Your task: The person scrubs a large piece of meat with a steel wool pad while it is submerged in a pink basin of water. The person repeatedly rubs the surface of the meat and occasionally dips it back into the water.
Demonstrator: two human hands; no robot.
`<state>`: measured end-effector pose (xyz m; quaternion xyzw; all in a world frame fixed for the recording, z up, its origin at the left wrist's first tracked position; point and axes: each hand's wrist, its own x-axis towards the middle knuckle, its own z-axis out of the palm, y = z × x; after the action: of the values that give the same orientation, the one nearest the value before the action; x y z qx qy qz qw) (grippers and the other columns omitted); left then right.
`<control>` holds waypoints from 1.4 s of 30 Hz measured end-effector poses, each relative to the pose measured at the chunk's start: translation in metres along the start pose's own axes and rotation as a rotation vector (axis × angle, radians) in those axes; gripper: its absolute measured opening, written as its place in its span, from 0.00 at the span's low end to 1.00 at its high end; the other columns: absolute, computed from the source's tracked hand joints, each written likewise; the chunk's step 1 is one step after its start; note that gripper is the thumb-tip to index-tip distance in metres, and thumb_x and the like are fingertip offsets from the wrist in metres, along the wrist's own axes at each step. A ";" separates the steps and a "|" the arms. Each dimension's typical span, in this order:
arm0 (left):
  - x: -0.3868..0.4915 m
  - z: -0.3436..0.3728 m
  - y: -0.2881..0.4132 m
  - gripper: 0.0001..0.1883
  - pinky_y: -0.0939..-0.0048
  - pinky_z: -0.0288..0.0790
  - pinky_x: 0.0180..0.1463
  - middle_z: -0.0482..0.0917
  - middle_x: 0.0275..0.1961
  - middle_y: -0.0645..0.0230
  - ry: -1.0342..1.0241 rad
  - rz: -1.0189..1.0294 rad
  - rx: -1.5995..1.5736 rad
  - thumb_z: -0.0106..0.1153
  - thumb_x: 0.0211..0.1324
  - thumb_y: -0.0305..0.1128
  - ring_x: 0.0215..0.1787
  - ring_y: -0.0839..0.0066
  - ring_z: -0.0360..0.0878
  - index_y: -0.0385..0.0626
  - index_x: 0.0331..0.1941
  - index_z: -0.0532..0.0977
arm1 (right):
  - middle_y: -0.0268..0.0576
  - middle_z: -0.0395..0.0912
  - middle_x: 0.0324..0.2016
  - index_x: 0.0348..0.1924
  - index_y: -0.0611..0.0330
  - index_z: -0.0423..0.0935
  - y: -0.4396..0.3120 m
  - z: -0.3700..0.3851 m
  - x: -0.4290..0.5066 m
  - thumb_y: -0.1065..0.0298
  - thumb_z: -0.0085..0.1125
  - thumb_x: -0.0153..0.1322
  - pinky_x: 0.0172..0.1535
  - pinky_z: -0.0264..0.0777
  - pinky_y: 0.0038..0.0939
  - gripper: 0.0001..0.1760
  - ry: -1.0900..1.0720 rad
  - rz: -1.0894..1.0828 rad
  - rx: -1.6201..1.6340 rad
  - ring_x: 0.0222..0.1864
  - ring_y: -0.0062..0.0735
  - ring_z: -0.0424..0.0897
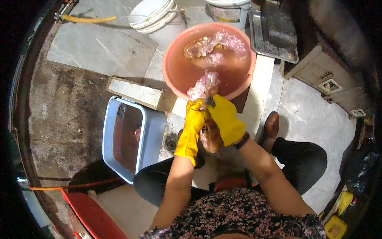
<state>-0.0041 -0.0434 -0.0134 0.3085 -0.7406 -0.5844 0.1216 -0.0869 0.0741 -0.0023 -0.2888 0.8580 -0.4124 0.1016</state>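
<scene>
Both my hands wear yellow rubber gloves and meet at the near rim of a round pink plastic basin (168,82). Gripped in my left hand (194,124) is a piece of raw offal (204,83). Its pale pink, frilly end reaches over the basin, and a smooth brownish part hangs below my hands. My right hand (225,119) closes on the same piece from the other side. A small dark thing (211,102) shows at its fingertips, too hidden to name. More pink offal (226,41) floats in the basin's cloudy reddish water.
A blue-grey plastic bin (153,140) with dark reddish liquid stands at left, beside a tiled block (134,91). Beyond the basin are two white buckets (170,30) (228,13). A metal tray (274,53) lies right of it, near a cabinet (325,71). A yellow hose (89,19) is far left.
</scene>
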 end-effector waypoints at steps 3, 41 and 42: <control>-0.004 0.003 -0.003 0.09 0.59 0.74 0.42 0.82 0.29 0.58 0.005 0.099 0.080 0.71 0.44 0.23 0.32 0.54 0.78 0.41 0.31 0.81 | 0.50 0.86 0.39 0.44 0.52 0.82 0.017 0.011 0.010 0.57 0.58 0.78 0.45 0.80 0.55 0.11 0.104 -0.157 -0.112 0.44 0.59 0.86; -0.066 -0.006 0.027 0.37 0.52 0.77 0.54 0.88 0.46 0.50 0.325 0.329 0.648 0.80 0.50 0.45 0.48 0.48 0.85 0.36 0.61 0.78 | 0.50 0.89 0.51 0.56 0.55 0.87 0.092 -0.006 0.122 0.68 0.71 0.69 0.57 0.82 0.50 0.22 -0.256 -0.163 -0.542 0.56 0.55 0.87; -0.076 0.003 0.034 0.43 0.51 0.76 0.57 0.87 0.49 0.49 0.362 0.283 0.629 0.80 0.50 0.46 0.51 0.46 0.84 0.35 0.67 0.73 | 0.50 0.88 0.52 0.56 0.55 0.87 0.082 -0.019 0.120 0.68 0.72 0.67 0.58 0.81 0.51 0.23 -0.365 -0.160 -0.670 0.57 0.55 0.86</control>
<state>0.0431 0.0086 0.0316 0.3237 -0.8854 -0.2424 0.2294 -0.2259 0.0571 -0.0456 -0.4407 0.8877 -0.0577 0.1202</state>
